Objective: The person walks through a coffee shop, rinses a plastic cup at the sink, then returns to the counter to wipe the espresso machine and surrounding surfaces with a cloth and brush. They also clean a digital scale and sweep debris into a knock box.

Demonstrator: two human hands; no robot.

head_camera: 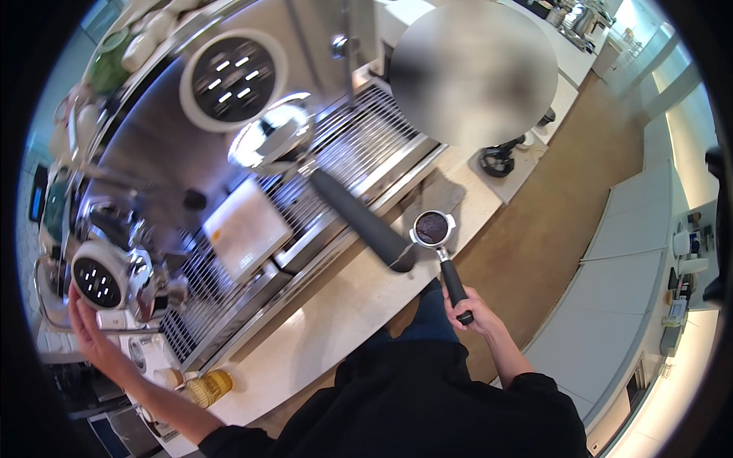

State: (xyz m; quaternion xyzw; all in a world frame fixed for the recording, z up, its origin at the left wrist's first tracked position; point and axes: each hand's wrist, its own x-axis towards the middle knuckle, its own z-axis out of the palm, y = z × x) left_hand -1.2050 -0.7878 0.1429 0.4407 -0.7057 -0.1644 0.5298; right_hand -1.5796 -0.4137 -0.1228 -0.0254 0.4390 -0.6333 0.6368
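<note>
My right hand (471,309) is closed around the black handle of a portafilter (433,229), whose metal basket holds dark coffee grounds, held just off the counter edge. My left hand (91,335) reaches to the left end of the espresso machine (154,131), its fingers at the rim of a round button panel (97,281); whether they press on it I cannot tell. A second portafilter with a black handle (361,220) sits in the machine's near group head (272,137), above the drip grate. A white square plate-like object (248,229) rests on the grate.
Amber ribbed glasses (209,388) stand on the counter (298,338) at lower left. A grey cloth (438,197) lies by the machine's right end, near a black tool (497,161) on a tray. Cups (117,57) line the machine's top. A blurred oval hides the area behind.
</note>
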